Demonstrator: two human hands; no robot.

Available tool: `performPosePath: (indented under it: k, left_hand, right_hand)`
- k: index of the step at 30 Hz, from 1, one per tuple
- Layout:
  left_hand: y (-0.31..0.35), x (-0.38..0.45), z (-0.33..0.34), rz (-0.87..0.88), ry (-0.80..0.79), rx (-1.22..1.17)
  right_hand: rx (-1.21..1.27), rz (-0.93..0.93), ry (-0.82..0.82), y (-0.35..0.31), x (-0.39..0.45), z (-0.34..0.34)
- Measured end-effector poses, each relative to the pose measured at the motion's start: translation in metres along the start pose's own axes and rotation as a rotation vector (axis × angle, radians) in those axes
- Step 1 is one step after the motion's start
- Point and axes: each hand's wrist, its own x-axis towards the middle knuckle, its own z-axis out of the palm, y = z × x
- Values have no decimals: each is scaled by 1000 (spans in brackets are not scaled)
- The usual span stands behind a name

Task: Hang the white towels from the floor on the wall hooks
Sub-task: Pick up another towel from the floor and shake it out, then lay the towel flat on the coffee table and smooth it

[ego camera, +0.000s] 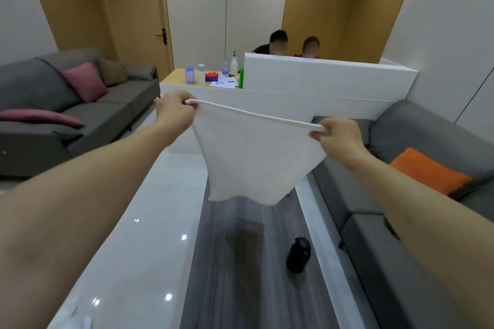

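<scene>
While both arms reach forward, the left hand [175, 111] pinches one top corner of the white towel [251, 160] and the right hand [339, 139] pinches the other; each grip is curled tight on the rolled hem. That top edge runs taut between the hands, sloping down toward the right. Below it the cloth hangs free in the air, narrowing to a ragged lower edge that ends well above the floor [235, 262].

Under the towel a strip of dark striped floor runs forward, bordered on the left by a glossy white tabletop [139, 235] whose long edge slants away from the camera. A black object [298, 255] lies on the floor near the right border. On the right a grey sofa [417, 235] with an orange cushion [427, 171] lines the strip; on the left, well apart, stands another grey sofa [66, 104] with pink cushions [85, 81]. Ahead, a white partition [328, 77] closes the far end, with bottles [201, 75] on the counter beside it and two people seated behind it.
</scene>
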Motion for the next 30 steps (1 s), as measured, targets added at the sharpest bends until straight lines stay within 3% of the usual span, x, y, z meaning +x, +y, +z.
performPosePath:
  k: [11, 16, 21, 26, 30]
  left_hand:
    - [-102, -264, 14, -139, -230, 265]
    - [-162, -395, 26, -269, -452, 404]
    - [-209, -504, 30, -369, -782, 583]
    - [-234, -558, 31, -383, -907, 694]
    - [-248, -554, 36, -430, -889, 719]
  right_hand:
    - [-30, 104, -420, 82, -246, 58]
    - [-17, 178, -617, 136, -372, 91]
    - [-80, 214, -808, 168, -477, 109]
    - [-90, 303, -921, 184, -536, 120]
    - [-104, 332, -915, 189, -535, 130]
